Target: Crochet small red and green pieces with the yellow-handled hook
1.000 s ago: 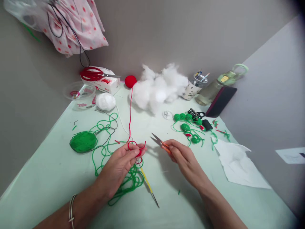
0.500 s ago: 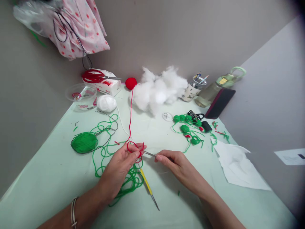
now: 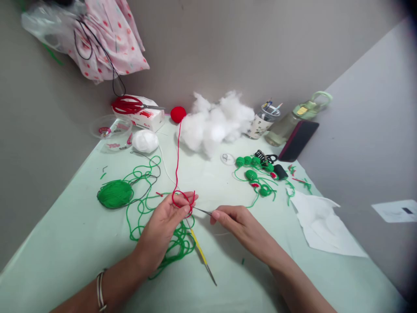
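My left hand (image 3: 169, 221) is closed, pinching looped red yarn (image 3: 177, 198) between thumb and fingers. From the loop the strand runs up to a red yarn ball (image 3: 178, 114). My right hand (image 3: 233, 219) grips a thin metal tool (image 3: 203, 211), its point reaching the red yarn at my left fingertips; its exact kind is unclear. Below the left thumb slants a yellow-handled crochet hook (image 3: 198, 247), its upper end by the yarn; whether it is held or lying on the table I cannot tell. Tangled green yarn (image 3: 179, 248) lies beneath and beside the left hand.
Green yarn ball (image 3: 114, 194) and white yarn ball (image 3: 145, 141) sit left. Behind are red scissors (image 3: 128, 105) on a box, white stuffing (image 3: 215, 124), a pen cup (image 3: 260, 124), a bottle (image 3: 283, 126) and a phone (image 3: 299, 141). Green crocheted balls (image 3: 250, 175) and tissue (image 3: 322, 221) lie right.
The view has shifted slightly. The metal tool has turned a little at the red yarn, while both hands keep nearly the same place and grip.
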